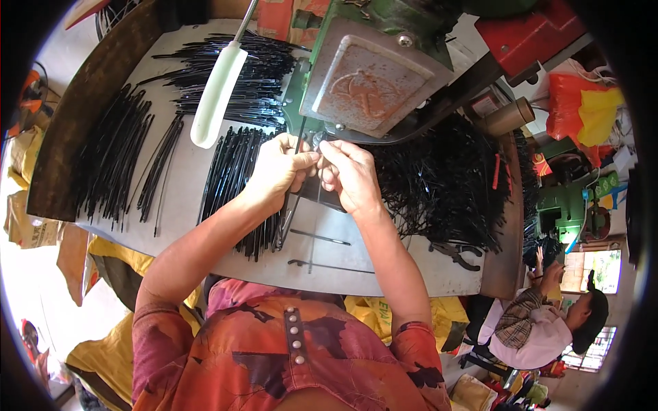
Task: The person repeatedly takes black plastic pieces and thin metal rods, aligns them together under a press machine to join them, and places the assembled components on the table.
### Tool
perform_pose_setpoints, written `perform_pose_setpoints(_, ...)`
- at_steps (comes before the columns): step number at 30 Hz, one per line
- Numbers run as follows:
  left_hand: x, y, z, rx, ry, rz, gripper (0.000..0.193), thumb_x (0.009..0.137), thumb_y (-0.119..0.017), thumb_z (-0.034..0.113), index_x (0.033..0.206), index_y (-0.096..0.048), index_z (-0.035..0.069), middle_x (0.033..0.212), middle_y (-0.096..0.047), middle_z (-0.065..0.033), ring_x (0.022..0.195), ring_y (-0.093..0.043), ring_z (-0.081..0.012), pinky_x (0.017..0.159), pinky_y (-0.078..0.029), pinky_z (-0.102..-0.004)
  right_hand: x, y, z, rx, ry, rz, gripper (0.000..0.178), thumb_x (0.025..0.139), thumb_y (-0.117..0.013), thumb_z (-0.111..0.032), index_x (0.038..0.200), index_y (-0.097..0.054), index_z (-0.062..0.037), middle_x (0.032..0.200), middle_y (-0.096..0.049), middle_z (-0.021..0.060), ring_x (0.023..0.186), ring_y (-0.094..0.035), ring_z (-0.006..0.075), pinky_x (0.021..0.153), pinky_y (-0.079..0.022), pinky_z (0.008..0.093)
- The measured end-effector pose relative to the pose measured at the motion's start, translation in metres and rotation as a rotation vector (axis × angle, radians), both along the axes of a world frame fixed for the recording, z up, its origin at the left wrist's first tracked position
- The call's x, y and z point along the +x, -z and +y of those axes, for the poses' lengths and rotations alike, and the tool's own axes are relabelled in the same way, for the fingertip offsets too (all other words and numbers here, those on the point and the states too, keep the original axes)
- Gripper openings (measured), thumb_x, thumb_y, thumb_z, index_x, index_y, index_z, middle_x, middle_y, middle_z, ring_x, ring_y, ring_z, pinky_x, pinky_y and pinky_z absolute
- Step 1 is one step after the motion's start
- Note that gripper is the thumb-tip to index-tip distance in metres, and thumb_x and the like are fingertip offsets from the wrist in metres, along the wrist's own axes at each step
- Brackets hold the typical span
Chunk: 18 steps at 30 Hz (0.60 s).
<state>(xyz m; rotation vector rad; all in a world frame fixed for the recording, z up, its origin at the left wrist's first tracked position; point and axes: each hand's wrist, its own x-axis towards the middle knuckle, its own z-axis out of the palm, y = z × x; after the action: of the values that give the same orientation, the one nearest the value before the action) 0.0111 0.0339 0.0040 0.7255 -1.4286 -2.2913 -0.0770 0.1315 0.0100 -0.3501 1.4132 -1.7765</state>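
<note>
My left hand (284, 164) is closed in a pinch under the green machine (377, 79), with a thin black rib (291, 216), like an umbrella rib, running through its fingers and down toward me. Close beside it, my right hand (349, 175) is also pinched, its fingertips almost touching the left ones. What the right fingers hold is too small to make out. A bundle of black ribs (229, 175) lies just left of my left wrist. To the right of my right hand spreads a tangled heap of black ribs (439, 181). Two loose ribs (321, 238) lie on the table between my forearms.
A white-sleeved lever (218, 96) hangs at the left of the machine. More rib bundles (113, 154) lie on the pale metal table (175, 240), which has a raised rim (58, 137). A dark pliers-like tool (458, 257) rests by the heap. Another person (541, 322) sits at the right.
</note>
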Motion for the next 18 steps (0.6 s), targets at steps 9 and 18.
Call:
perform_pose_setpoints(9,0.001,-0.013,-0.006,-0.052,0.038,-0.063,0.013,0.072,-0.060,0.004,0.069,-0.047,0.005,0.055,-0.051,-0.0031,0.038,-0.034,-0.0048,0.035,-0.027,-0.0182,-0.041,-0.029,0.054,0.393,-0.007,0.670,0.013,0.078,-0.055,-0.011,0.081,-0.059,0.0008,0.064,-0.055,0.0028,0.049,-0.048,0.0052,0.041,-0.037,0.0174)
perform_pose_setpoints(18,0.002,-0.009,-0.010,-0.121,0.089,-0.064,0.013,0.073,-0.059,0.004,0.070,-0.047,0.005,0.056,-0.050,-0.0031,0.038,-0.034,-0.0040,0.034,-0.025,-0.0174,-0.022,-0.034,0.090,0.836,-0.542,1.485,0.013,0.074,-0.050,-0.011,0.074,-0.056,0.0005,0.076,-0.056,0.0157,0.074,-0.056,0.0303,0.066,-0.044,0.0387)
